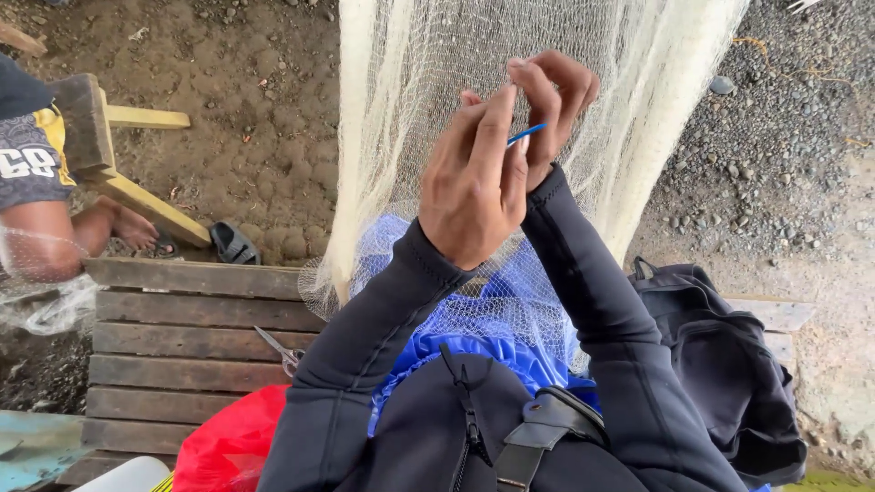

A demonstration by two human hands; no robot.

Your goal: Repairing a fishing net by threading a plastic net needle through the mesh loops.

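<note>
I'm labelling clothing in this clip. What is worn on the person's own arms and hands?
Both arms wear long, snug black sleeves of smooth, wetsuit-like cloth with stitched seams, ending at the wrists. The left hand and right hand are bare: no gloves, rings or watch visible.

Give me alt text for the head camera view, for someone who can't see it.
Seen from above, a person's left hand and right hand pinch a thin blue tool against a hanging white net. Blue netting lies in the lap, scissors rest on a wooden bench, and another person's foot shows at left.
</note>
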